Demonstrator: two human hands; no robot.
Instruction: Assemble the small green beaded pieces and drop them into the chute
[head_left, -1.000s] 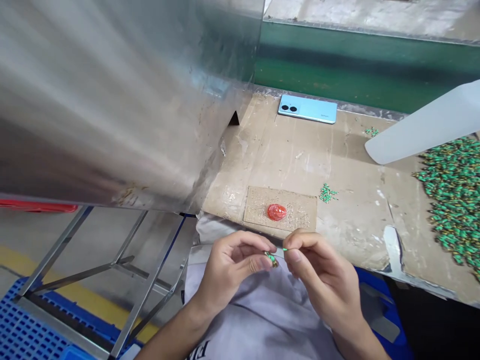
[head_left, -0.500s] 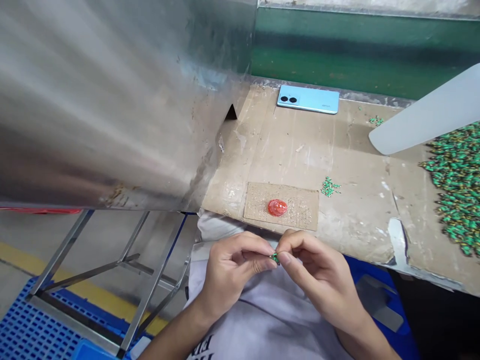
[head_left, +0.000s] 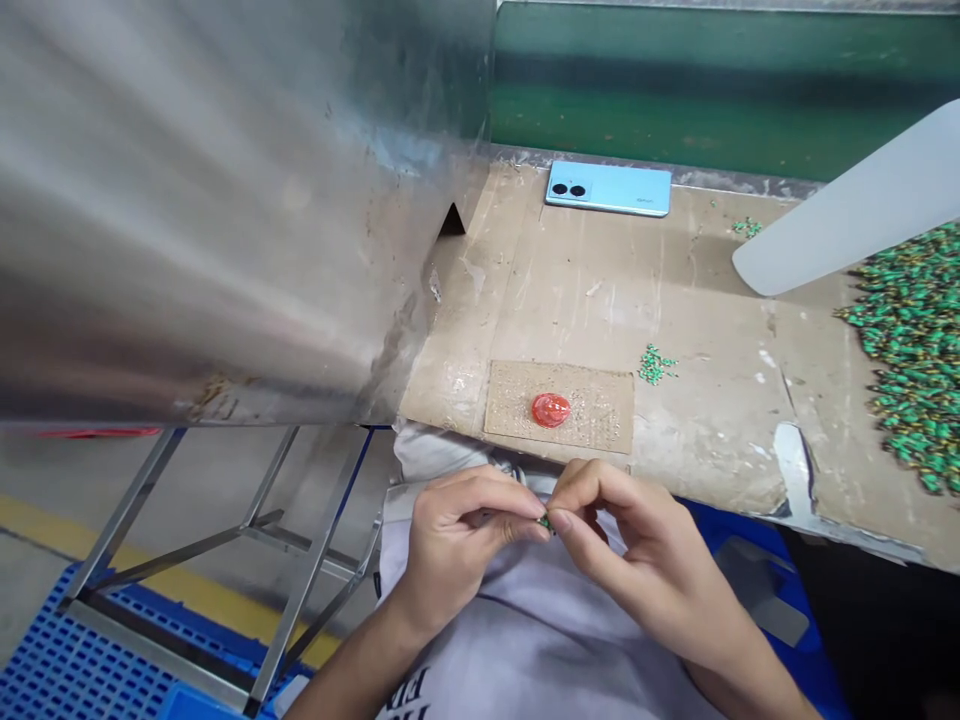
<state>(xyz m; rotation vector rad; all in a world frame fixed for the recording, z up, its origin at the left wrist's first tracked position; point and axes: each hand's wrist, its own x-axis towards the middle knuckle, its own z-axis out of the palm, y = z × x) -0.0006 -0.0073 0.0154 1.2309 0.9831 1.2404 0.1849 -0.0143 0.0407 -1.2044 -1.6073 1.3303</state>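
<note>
My left hand [head_left: 469, 535] and my right hand [head_left: 637, 545] meet fingertip to fingertip in front of my shirt, just below the table's front edge. Pinched between them is a small green piece [head_left: 547, 521], mostly covered by the fingers; its exact kind is too small to make out. Beyond the hands lies a cardboard piece [head_left: 510, 400] with a glossy red lump [head_left: 551, 409] on it and small specks around. Right of the cardboard is a little cluster of tiny green bits [head_left: 655, 365].
A large heap of green and gold pieces [head_left: 922, 350] covers the table's right side. A pale tube-like object [head_left: 847, 210] slants in above it. At the back rests a light blue phone [head_left: 609, 190]. A big metal panel [head_left: 247, 200] closes off the left, above a metal frame [head_left: 315, 550].
Both hands keep pinching the green piece in nearly the same place, with the fingertips slightly shifted. The whole view has moved a little, so the table things appear slightly higher and further left.
</note>
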